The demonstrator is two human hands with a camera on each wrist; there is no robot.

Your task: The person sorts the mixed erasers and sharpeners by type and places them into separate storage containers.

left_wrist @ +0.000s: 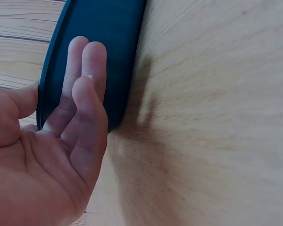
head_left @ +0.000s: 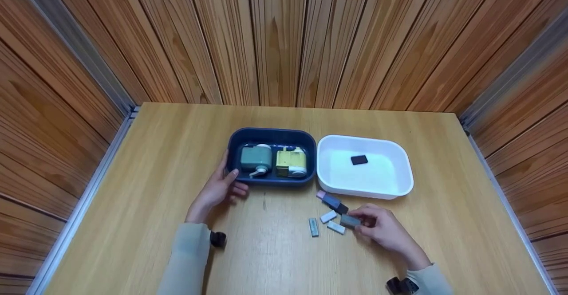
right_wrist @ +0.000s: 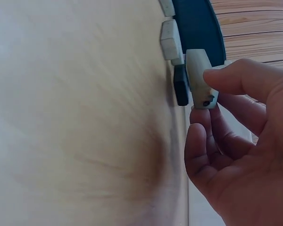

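My left hand (head_left: 218, 189) holds the left front corner of a navy blue bin (head_left: 270, 182), thumb over the rim and fingers along the outer wall. Inside that bin are a teal crank pencil sharpener (head_left: 256, 157) and a yellow one (head_left: 291, 162). Between thumb and fingers, my right hand (head_left: 385, 229) pinches a grey-green eraser (head_left: 350, 221); a dark smudge marks its end in the right wrist view. Close by lie two white erasers (head_left: 328, 216), a bluish-grey eraser (head_left: 313, 227), a pink-tipped blue eraser (head_left: 327, 198) and a dark one (head_left: 342, 209).
Beside the navy bin stands a white bin (head_left: 364, 192) with a black eraser (head_left: 359, 159) in it. The wooden table (head_left: 266, 259) ends at a wood-panelled wall (head_left: 279, 42) at the back, with more panels on both sides.
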